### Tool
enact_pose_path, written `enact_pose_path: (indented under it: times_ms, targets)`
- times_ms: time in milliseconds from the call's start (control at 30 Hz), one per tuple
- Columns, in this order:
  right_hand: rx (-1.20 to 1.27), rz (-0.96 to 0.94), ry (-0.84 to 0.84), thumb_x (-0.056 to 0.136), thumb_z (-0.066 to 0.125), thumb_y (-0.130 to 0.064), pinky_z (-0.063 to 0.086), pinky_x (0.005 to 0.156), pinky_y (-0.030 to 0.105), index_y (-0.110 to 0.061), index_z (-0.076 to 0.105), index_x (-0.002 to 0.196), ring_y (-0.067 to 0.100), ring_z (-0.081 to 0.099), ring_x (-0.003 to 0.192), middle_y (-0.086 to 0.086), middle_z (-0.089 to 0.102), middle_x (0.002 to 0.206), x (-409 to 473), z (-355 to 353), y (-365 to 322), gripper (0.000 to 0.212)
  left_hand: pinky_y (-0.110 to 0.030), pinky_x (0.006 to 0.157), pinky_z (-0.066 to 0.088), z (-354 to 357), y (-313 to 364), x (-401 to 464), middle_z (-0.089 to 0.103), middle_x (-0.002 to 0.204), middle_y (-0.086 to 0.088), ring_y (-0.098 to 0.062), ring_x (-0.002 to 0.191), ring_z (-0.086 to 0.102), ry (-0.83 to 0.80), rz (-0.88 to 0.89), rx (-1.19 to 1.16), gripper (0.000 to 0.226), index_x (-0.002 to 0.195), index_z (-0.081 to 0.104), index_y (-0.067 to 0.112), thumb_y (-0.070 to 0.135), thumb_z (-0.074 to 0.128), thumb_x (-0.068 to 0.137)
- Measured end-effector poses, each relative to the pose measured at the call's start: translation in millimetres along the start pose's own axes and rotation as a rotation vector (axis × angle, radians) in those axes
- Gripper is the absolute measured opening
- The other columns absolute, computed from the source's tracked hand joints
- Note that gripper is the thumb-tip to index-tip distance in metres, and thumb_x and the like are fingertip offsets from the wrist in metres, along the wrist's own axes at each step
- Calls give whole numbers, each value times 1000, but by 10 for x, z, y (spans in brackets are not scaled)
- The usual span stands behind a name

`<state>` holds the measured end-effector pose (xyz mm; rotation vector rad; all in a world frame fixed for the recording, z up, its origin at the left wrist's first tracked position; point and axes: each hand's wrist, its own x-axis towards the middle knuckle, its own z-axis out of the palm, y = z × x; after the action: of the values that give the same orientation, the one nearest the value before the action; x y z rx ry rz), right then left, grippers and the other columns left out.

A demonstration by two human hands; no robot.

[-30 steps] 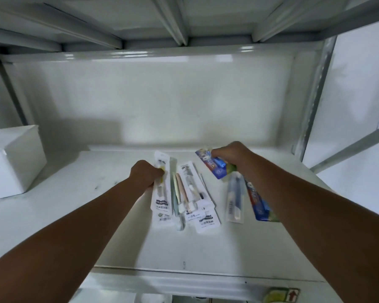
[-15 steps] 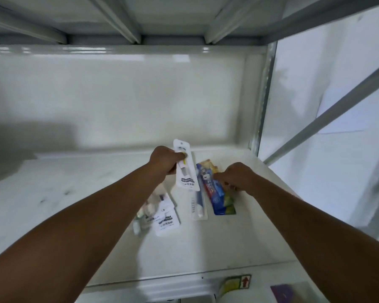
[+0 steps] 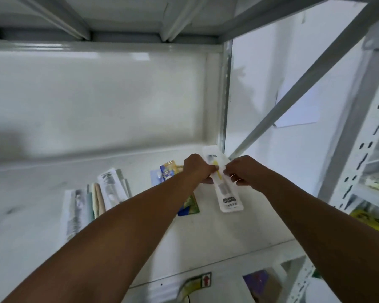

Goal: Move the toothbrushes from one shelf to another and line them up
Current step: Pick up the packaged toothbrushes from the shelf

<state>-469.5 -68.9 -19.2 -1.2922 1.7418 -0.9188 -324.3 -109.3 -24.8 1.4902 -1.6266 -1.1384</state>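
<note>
A white toothbrush packet (image 3: 227,194) with a yellow brush inside lies lengthwise near the shelf's right end. My left hand (image 3: 198,168) grips its left edge and my right hand (image 3: 242,171) pinches its right edge. Left of it a blue packaged toothbrush (image 3: 165,173) lies partly hidden under my left forearm, its blue-green lower end (image 3: 189,207) showing. Further left a loose group of white toothbrush packets (image 3: 113,186) and bare pastel brushes (image 3: 96,200) lies on the white shelf (image 3: 206,237).
The shelf's grey upright post (image 3: 224,95) stands just behind the held packet. A diagonal grey brace (image 3: 304,79) crosses at right. A second perforated rack (image 3: 359,171) with yellow items stands at far right. A sticker (image 3: 202,281) marks the shelf's front lip.
My left hand carried the white packet right, past the blue one, to the shelf's right end. My right hand left the blue packet and took the white packet's other edge. The view swung right.
</note>
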Motion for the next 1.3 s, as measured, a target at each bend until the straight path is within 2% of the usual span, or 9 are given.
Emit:
enact_pose_path:
  times_ms: [100,200,400,567,667,767,867,967,1300]
  targets:
    - [-172,23,29,79,63,0,45,55,26,4,65,93,22,55,56,14,60,66,54,-58,184,14,-27,59,61,71,-19,-34,60,37,6,-11,47,65,-26,33,156,20,94,65,0,10,73,78]
    - [-342,51,55,75,69,-8,43,51,23,0,65,85,21,54,51,10,60,60,121,-59,251,13,-35,69,63,-99,-6,-68,57,33,8,-11,53,70,5,122,275,17,95,68,-3,7,66,82]
    - [-677,-178,156,80,70,-32,46,71,26,-1,68,103,26,64,100,10,69,107,283,350,-209,39,-38,87,56,-1185,-230,-145,73,102,-18,-30,96,69,270,83,518,30,98,72,-4,18,71,78]
    - [-648,-420,18,84,64,-30,55,76,31,5,71,91,32,69,79,16,72,81,146,1295,-861,36,-31,78,54,-2186,-805,-486,69,106,-13,-29,98,67,551,-144,551,24,93,63,5,22,70,77]
    - [-458,-363,-250,87,66,-32,48,50,24,1,61,75,21,56,47,8,61,55,13,1825,-1114,36,-34,81,52,-2591,-1110,-717,63,111,-16,-33,103,64,619,-316,542,48,106,56,4,38,73,76]
    - [-467,-256,-441,84,70,-43,45,55,26,-6,50,71,21,51,48,14,55,64,-34,2197,-1192,44,-31,60,51,-2813,-1344,-890,59,87,-15,-28,69,62,530,-430,353,49,96,55,0,42,72,80]
    - [-548,-252,-429,83,72,-37,41,44,18,-4,47,64,14,45,27,7,50,39,-60,2362,-1192,45,-20,45,37,-2869,-1450,-996,50,68,-11,-19,47,45,467,-472,218,42,71,49,5,38,74,80]
    - [-503,-241,-401,81,76,-30,34,38,15,-6,45,62,12,38,22,10,47,46,-40,2421,-1190,44,-14,40,33,-2853,-1441,-1013,53,45,-7,-14,31,41,402,-459,210,41,62,51,3,31,77,78]
    - [-346,-88,-429,78,73,-21,42,64,28,-11,50,73,20,37,49,5,35,52,58,2383,-1144,25,-21,50,41,-2723,-1411,-916,49,62,-4,-12,53,46,335,-470,12,29,65,48,11,7,72,81]
